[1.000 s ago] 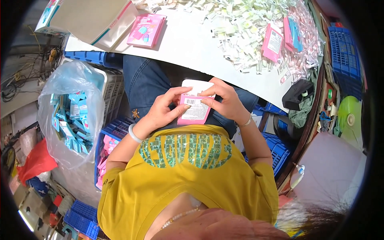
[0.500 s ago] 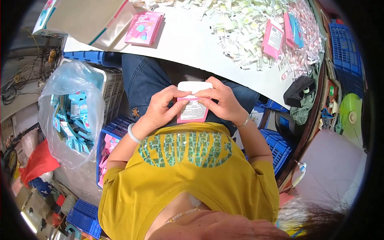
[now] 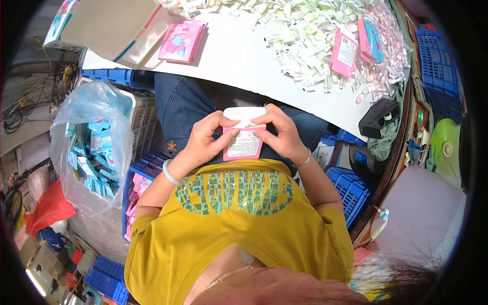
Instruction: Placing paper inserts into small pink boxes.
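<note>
Between both hands, above my lap, is a small pink packet with a white printed label and a raised white top flap. My left hand pinches its left upper edge, thumb on the front and fingers at the flap. On the other side, my right hand grips the right upper edge the same way. The packet stands upright, tilted toward me. Whether anything lies inside it cannot be seen.
Small clear sachets cover the table's far right, with pink packets on them. A pink stack lies beside an open carton. At left, a clear bag holds blue packets; a blue crate holds pink pieces.
The packet and both hands have shifted slightly down and left. My right fingers have opened a little from the flap, so more of the packet's upper edge shows.
</note>
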The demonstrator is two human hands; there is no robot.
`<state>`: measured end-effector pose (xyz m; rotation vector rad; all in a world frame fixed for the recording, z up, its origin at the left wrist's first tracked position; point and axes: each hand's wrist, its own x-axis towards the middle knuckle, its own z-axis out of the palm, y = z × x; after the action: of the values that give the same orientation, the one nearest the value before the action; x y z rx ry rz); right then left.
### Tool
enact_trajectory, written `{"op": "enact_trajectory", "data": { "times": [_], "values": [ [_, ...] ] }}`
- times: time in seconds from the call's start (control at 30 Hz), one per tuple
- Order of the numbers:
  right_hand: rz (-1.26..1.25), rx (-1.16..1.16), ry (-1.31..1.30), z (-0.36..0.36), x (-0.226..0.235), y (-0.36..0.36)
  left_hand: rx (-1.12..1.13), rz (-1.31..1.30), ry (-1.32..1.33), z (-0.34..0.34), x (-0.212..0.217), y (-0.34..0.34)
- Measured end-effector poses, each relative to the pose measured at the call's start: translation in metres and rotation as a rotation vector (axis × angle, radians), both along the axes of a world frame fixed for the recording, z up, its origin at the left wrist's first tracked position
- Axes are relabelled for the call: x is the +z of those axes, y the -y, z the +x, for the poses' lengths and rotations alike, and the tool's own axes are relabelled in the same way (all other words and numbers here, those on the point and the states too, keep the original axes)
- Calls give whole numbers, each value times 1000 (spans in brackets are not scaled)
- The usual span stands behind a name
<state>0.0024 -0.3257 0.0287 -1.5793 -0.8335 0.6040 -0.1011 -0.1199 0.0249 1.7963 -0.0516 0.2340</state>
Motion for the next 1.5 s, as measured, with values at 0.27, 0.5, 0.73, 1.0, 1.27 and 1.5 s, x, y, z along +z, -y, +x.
{"op": "enact_trajectory", "data": {
  "times": [0.27,0.5,0.73,1.0,1.27,1.5],
  "values": [
    [-58,-77,130,-9,-1,-2,-26,-78,-98,1,-6,-1],
    [-115,-152,-186,-12,3,-5,72,-367,-90,2,-3,13],
    [-38,-126,70,-10,0,-3,76,-208,-72,1,6,8],
    [102,-96,132,-12,0,-7,-16,-90,13,1,2,-2],
    [47,-205,-258,-20,7,-9,-33,-25,-33,1,17,4],
    [-109,-108,31,-8,22,-8,39,-78,-232,3,29,8]
  ]
}}
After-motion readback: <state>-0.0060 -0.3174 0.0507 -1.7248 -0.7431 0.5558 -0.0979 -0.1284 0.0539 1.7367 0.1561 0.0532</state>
